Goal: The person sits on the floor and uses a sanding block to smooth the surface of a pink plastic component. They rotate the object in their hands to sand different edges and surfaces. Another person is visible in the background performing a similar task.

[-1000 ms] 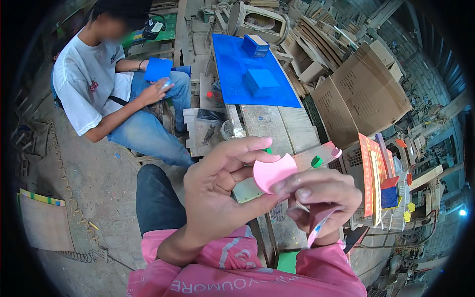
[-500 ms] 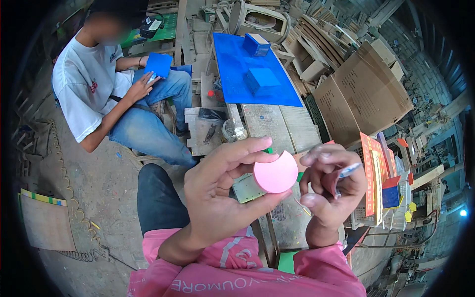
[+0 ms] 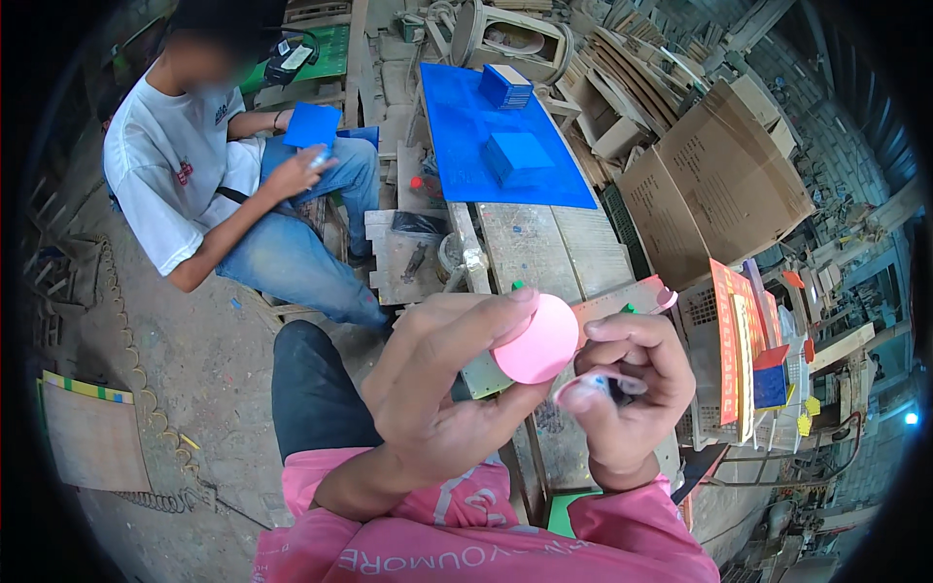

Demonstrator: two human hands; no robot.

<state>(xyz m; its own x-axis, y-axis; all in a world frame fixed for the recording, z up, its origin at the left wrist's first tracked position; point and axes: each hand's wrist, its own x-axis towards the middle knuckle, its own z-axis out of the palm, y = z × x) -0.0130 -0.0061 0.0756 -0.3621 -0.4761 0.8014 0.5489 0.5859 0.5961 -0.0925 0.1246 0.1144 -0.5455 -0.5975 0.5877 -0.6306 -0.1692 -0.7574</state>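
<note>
A pink disc (image 3: 536,340) is pinched by its edge between the thumb and fingers of my left hand (image 3: 442,374), above the workbench. My fingers cover its upper left edge, so the notch there is hidden. Just to its right, my right hand (image 3: 637,389) is closed on a small curled piece of sandpaper (image 3: 573,387), pale with blue marks on its back and blurred by motion. The sandpaper is close to the disc's lower right edge; whether they touch I cannot tell.
A blue board (image 3: 457,146) with two blue stacks covers the bench's far end. Another pink piece (image 3: 666,297) lies past my right hand. A large cardboard box (image 3: 719,175) stands at right. On the left sits a co-worker (image 3: 170,165) holding a blue panel (image 3: 313,126).
The disc's notch, seen at its top before, is now out of sight under my left fingers. My right hand has moved left and down. The co-worker's hand has shifted right along the blue panel.
</note>
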